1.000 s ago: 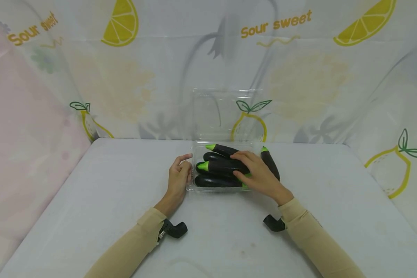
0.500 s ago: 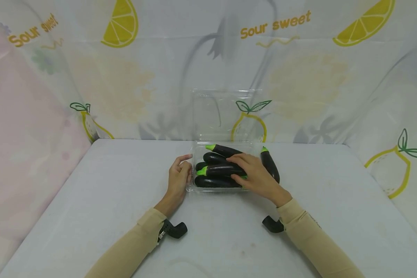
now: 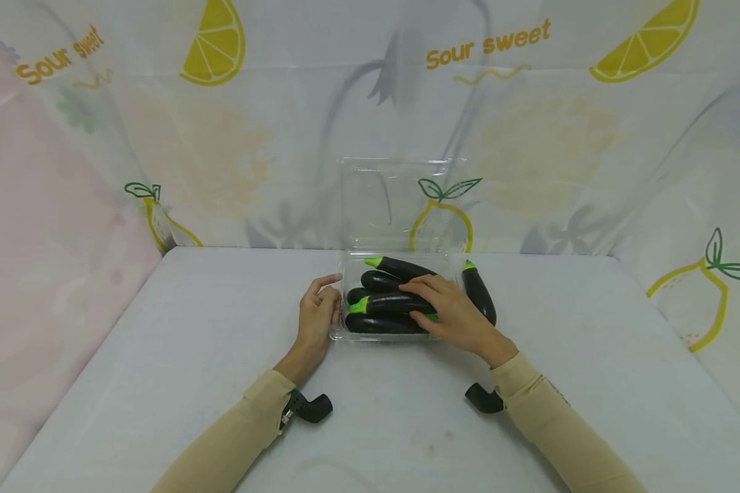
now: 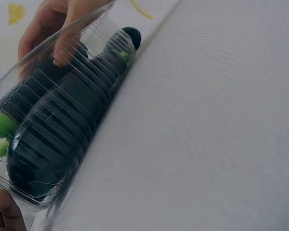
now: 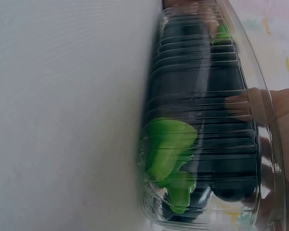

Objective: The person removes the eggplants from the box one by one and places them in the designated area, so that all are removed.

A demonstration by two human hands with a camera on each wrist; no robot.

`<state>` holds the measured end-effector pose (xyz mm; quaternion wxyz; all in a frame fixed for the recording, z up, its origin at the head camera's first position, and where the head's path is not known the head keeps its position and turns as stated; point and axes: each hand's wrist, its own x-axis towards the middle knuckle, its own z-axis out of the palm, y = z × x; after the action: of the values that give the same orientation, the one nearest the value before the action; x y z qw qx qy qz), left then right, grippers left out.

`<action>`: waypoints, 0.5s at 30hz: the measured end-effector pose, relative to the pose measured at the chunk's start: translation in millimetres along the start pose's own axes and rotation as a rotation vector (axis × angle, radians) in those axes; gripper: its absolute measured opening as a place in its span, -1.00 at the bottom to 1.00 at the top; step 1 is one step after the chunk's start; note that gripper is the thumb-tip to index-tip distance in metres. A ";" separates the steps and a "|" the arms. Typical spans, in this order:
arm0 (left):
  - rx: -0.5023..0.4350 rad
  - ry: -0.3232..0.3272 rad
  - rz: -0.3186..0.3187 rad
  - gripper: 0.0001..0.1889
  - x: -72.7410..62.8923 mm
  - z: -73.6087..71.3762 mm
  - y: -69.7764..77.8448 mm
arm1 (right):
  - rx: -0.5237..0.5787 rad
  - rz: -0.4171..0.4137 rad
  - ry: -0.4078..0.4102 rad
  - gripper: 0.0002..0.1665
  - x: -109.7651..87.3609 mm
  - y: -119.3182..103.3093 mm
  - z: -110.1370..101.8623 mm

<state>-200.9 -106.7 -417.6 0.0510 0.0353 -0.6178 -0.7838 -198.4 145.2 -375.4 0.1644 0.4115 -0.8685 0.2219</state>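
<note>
A clear plastic clamshell box (image 3: 345, 336) holds several dark purple eggplants with green caps. My right hand (image 3: 453, 311) reaches into its right part and grips the top eggplant (image 3: 401, 303) by the blunt end, its green cap pointing left. Below this one lies another eggplant (image 4: 53, 130), seen through the ribbed front wall in the left wrist view. My left hand (image 3: 314, 311) holds the box's left edge with bent fingers. Fingers (image 4: 5, 207) show by the box corner in that wrist view. The eggplants' right ends are partly hidden by my right hand.
The box's lid (image 3: 376, 205) stands raised at the back. One more eggplant (image 3: 479, 293) lies on the white table (image 3: 222, 329), right of the box. A printed lemon curtain (image 3: 308, 123) hangs behind the table. Black wrist cameras (image 3: 313, 407) sit at both sleeves.
My right hand has moved slightly left and toward me, bringing the gripped eggplant down over the front one. My left hand and the lid stay put.
</note>
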 end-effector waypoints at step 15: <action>-0.019 -0.005 0.009 -0.64 1.2 0.3 -1.5 | -0.003 -0.016 0.033 -0.45 -0.5 1.3 -1.8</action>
<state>-202.2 -106.2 -418.9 0.0533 0.0300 -0.6107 -0.7895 -198.9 147.2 -374.4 0.1809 0.4145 -0.8628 0.2259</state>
